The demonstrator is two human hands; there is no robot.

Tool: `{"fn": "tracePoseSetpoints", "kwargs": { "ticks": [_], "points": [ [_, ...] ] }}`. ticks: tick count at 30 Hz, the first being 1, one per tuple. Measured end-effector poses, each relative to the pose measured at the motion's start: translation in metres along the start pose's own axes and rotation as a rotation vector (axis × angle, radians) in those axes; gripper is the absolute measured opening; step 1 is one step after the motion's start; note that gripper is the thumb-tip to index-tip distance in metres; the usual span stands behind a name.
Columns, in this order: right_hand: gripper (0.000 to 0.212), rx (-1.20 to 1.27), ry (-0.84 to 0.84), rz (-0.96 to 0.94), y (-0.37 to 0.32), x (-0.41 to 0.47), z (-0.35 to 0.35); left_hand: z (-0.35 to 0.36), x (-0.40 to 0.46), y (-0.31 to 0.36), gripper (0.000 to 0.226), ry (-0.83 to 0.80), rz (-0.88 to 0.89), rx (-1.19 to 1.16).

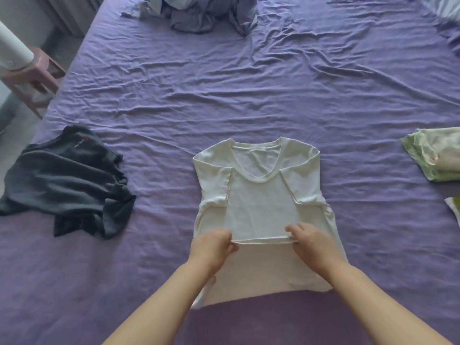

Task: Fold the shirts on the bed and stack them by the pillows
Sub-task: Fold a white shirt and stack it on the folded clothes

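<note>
Head view: a white shirt (261, 202) lies flat near the front edge of a purple bed (249, 95), sleeves folded inward. The left hand (214, 247) and right hand (308, 241) each pinch its hem — one at either end. A dark shirt (64, 183) lies crumpled toward the left edge; folded clothes (435, 153) sit at the right edge.

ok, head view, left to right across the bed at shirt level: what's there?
dark grey shirt, crumpled → left hand → right hand, both pinching the hem of the white shirt → folded pale green and cream clothes at the right edge.
</note>
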State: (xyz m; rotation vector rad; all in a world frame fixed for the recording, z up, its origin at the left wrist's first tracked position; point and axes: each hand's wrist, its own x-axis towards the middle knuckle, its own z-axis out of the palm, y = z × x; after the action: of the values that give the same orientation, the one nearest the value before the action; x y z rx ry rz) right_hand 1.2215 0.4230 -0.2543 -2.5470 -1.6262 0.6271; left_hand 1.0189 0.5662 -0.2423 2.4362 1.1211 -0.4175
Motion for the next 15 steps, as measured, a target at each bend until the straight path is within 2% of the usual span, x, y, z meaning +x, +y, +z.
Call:
{"fn": "tracePoseSetpoints", "kwargs": {
  "ticks": [3,6,10,15],
  "points": [
    [0.020,0.051,0.106,0.104,0.004,0.031,-0.019,-0.024,0.032,-0.019,0.020,0.008,0.014,-0.004],
    [0.020,0.261,0.167,0.288,0.002,0.069,-0.043,-0.050,0.066,-0.025,0.021,0.016,-0.028,-0.121],
    [0.015,0.649,0.195,0.341,-0.001,0.114,-0.062,-0.082,0.114,-0.020,0.020,0.097,-0.090,-0.197],
    [0.008,0.786,0.247,0.367,0.013,0.157,-0.072,-0.096,0.160,-0.017,0.022,0.173,-0.176,-0.296]
  ]
}}
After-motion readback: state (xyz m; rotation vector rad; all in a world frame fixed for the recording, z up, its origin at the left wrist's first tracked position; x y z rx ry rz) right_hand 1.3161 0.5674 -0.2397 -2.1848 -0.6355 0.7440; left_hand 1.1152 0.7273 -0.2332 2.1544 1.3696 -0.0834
